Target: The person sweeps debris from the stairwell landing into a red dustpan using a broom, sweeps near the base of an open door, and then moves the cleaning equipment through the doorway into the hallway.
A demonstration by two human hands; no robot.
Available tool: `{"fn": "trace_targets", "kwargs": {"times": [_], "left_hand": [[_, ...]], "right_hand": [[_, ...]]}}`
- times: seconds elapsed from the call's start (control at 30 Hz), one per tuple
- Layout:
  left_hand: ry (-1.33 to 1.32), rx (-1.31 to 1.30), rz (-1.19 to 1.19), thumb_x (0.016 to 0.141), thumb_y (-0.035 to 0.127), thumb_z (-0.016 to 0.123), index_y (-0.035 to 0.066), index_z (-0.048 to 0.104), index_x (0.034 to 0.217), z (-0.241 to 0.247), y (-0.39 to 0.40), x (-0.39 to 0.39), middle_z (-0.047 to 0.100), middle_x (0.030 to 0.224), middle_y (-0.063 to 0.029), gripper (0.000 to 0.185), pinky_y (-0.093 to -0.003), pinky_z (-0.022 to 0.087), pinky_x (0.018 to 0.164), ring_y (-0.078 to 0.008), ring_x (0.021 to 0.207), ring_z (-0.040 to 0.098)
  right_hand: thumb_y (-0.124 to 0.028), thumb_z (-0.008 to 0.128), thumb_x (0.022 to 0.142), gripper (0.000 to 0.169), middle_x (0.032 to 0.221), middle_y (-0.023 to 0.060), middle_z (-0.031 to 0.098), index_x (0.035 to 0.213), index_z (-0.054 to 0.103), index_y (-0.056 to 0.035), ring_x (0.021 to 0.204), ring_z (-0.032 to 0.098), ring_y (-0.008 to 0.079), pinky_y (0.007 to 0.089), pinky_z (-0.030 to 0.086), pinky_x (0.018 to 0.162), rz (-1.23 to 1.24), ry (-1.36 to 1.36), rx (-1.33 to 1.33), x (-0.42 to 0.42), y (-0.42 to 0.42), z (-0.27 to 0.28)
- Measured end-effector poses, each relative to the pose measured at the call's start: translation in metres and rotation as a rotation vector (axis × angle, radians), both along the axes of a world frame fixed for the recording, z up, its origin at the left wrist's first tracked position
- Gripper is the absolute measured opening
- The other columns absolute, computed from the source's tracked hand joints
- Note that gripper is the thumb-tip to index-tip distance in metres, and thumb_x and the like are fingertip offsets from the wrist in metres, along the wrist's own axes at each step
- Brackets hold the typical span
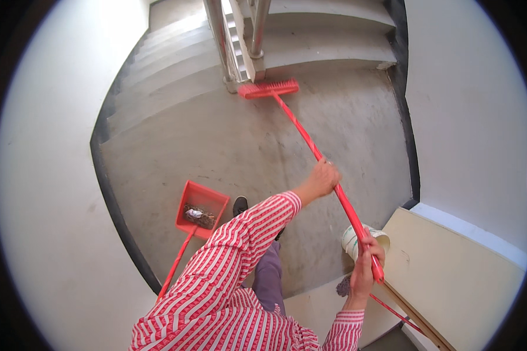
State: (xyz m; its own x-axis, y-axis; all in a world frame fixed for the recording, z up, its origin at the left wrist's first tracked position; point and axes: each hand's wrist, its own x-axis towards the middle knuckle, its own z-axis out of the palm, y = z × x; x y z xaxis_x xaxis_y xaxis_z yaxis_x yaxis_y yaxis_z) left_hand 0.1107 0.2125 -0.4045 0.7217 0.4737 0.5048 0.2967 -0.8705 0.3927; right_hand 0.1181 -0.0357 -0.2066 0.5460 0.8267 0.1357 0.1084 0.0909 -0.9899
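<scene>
A red push broom [307,138] slants across the view, its bristled head at the foot of the metal railing posts, by the edge of the landing. My left hand [324,177] grips the middle of its handle. Lower right, my right hand [366,267] is closed round the handle near its end. A red long-handled dustpan [225,202] stands on the floor at my left, with dark debris and a crumpled whitish scrap [194,213] in it. Its striped handle runs down behind my left sleeve. No hand touches the dustpan.
Stairs [167,74] lead off at the upper left, and other steps [325,39] lie at the upper right, with a metal railing [219,39] between. A white bucket [350,241] and a pale board [448,254] stand at the right. A grey mop head [343,286] lies near my right wrist.
</scene>
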Motion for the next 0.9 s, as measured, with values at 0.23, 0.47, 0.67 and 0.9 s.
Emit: {"fn": "trace_targets", "kwargs": {"times": [0.23,0.47,0.67,0.9], "left_hand": [[0.190,-0.007,-0.118,0.080,0.019,0.070,0.015,0.069,0.083,-0.080,0.006,-0.030,0.066,0.088,-0.0073,0.005,-0.0503,0.046,0.103,-0.0281,0.096,0.065],[0.218,-0.162,-0.313,0.075,0.022,0.073,0.015,0.071,0.081,-0.070,-0.207,-0.063,0.067,0.085,-0.0085,0.009,-0.0575,0.040,0.111,-0.0298,0.098,0.064],[0.024,-0.317,-0.373,0.070,0.022,0.075,0.013,0.072,0.083,-0.003,-0.308,-0.069,0.067,0.086,-0.0105,0.016,-0.0582,0.039,0.111,-0.0317,0.099,0.064],[0.057,-0.181,-0.333,0.072,0.016,0.073,0.013,0.068,0.075,-0.002,-0.186,-0.028,0.064,0.080,-0.0111,0.007,-0.0591,0.043,0.106,-0.0327,0.093,0.064]], "right_hand": [[-0.010,0.060,0.107,0.004,0.138,0.0161,0.060,0.106,0.057,-0.0068,0.146,0.047,0.0390,0.0513,0.044,0.118,-0.025,-0.091,-0.150,-0.031,-0.011,-0.075],[-0.012,0.063,0.105,0.009,0.137,0.0174,0.059,0.107,0.057,-0.0065,0.144,0.048,0.0400,0.0515,0.046,0.116,-0.194,0.020,-0.342,-0.074,-0.194,-0.022],[-0.021,0.067,0.104,0.019,0.129,0.0170,0.059,0.103,0.055,-0.0064,0.145,0.046,0.0430,0.0599,0.038,0.120,-0.372,0.155,-0.264,-0.102,-0.258,0.065],[-0.020,0.069,0.103,0.018,0.138,0.0199,0.060,0.102,0.056,-0.0068,0.146,0.045,0.0443,0.0623,0.037,0.120,-0.395,0.125,-0.184,-0.077,-0.192,0.002]]}}
